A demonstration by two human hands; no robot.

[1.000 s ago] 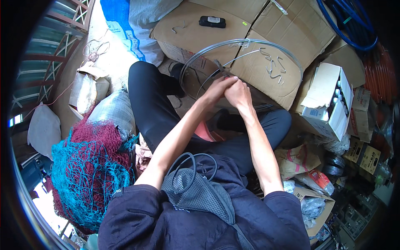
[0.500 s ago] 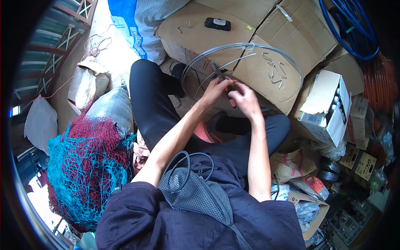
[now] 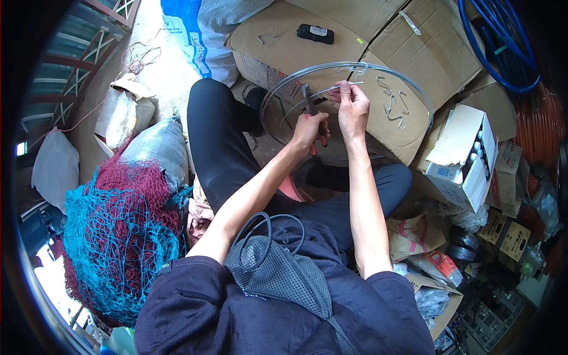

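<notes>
A cluttered storeroom floor: at far left a heap of teal and maroon netting (image 3: 118,231) lies against a grey sack (image 3: 160,148), with bare concrete floor (image 3: 160,77) beyond them. Flattened cardboard boxes (image 3: 331,59) cover the ground ahead, bearing a small black device (image 3: 315,34) and bent wire hooks (image 3: 393,106). The seated person's legs fill the middle, leaving little free room around the work. The left hand (image 3: 309,131), arm stretched forward, has its grip closed around pliers (image 3: 310,106) whose tip meets a wire hoop (image 3: 355,68) standing over the boxes. Just beside it, the right hand (image 3: 353,106) pinches a loose wire end at the hoop's top. At right, an open white carton (image 3: 467,160) and coiled blue hose (image 3: 503,47) crowd the edge.
</notes>
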